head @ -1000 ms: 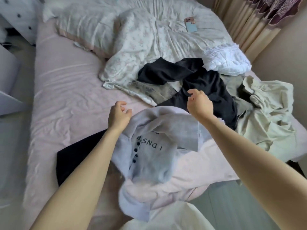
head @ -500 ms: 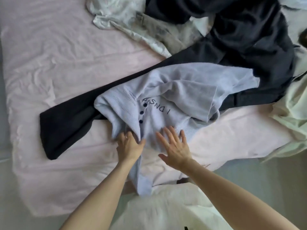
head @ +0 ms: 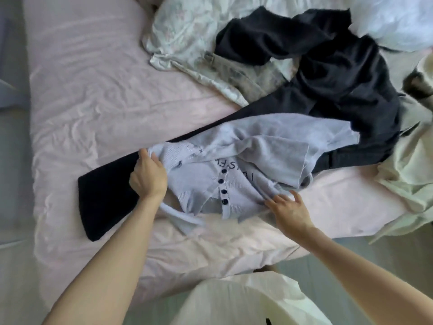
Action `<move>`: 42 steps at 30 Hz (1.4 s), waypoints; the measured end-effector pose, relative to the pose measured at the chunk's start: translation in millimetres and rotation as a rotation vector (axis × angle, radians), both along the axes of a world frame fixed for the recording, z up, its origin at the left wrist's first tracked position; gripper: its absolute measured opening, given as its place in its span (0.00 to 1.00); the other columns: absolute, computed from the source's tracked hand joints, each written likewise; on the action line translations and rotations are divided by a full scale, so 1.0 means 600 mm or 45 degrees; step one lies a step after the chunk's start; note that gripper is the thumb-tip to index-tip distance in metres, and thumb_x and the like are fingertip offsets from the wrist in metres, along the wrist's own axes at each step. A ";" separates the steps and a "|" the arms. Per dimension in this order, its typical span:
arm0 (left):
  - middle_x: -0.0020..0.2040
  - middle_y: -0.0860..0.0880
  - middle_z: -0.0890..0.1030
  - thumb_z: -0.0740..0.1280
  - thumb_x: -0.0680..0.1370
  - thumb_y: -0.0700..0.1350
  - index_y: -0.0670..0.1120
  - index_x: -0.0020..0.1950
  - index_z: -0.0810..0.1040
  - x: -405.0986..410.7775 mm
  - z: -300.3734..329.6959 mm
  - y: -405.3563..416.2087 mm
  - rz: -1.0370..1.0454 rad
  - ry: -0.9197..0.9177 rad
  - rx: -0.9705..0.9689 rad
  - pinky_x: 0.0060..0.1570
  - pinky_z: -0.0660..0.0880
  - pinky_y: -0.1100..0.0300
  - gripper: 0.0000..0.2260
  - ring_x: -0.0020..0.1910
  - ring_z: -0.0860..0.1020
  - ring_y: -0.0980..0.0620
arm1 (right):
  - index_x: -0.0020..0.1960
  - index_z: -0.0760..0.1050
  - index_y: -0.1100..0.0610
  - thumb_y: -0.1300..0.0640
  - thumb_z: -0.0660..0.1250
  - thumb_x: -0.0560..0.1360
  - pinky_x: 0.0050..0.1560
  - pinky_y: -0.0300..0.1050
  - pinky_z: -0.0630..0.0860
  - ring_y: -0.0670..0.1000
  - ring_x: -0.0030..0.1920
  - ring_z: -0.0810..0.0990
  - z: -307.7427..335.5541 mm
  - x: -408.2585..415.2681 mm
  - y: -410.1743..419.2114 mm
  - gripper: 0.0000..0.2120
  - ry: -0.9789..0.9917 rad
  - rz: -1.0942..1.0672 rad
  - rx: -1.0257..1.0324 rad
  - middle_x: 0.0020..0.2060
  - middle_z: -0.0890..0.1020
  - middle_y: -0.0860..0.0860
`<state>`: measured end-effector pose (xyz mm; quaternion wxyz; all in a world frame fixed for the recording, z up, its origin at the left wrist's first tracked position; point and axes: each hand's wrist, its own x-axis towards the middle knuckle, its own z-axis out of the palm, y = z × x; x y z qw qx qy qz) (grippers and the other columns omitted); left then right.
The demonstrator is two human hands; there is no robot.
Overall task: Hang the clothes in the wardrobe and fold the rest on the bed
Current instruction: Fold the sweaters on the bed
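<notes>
We stand at the foot of the bed (head: 98, 95) and work on a pale knit top (head: 253, 165) with dark buttons, which lies crumpled near the bed's edge, partly on top of a long dark garment (head: 105, 198) that runs diagonally across the pink sheet. Our left hand (head: 148, 177) has its grip pinching the top's left edge, fingers curled round a fold of the knit. Our right hand (head: 289, 208) has its grip spread, fingers fairly straight, touching the lower right part of the top; this view does not settle whether it presses the fabric flat or only brushes it.

We judge the task to be at an early stage. The top is not yet flat: one sleeve is doubled over the chest and the hem is bunched, so no fold has been made. Still unsorted are the dark garment, which trails into a dark heap (head: 339, 73) further up the bed, a pale green garment (head: 407, 174) at the right edge, and a grey-beige piece (head: 246, 76) beside a floral quilt (head: 187, 31). No folded pile is visible, and neither wardrobe nor hangers appear in view, so hanging also remains to be done.
</notes>
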<state>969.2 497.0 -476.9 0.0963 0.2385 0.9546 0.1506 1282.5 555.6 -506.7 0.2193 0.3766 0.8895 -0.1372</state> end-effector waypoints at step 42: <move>0.32 0.48 0.66 0.61 0.80 0.44 0.42 0.37 0.69 0.048 0.447 0.204 -0.717 -0.744 0.912 0.35 0.61 0.62 0.12 0.33 0.65 0.53 | 0.65 0.58 0.38 0.46 0.74 0.63 0.39 0.30 0.67 0.33 0.42 0.73 0.474 -0.053 0.217 0.37 0.850 -0.500 -0.153 0.47 0.70 0.32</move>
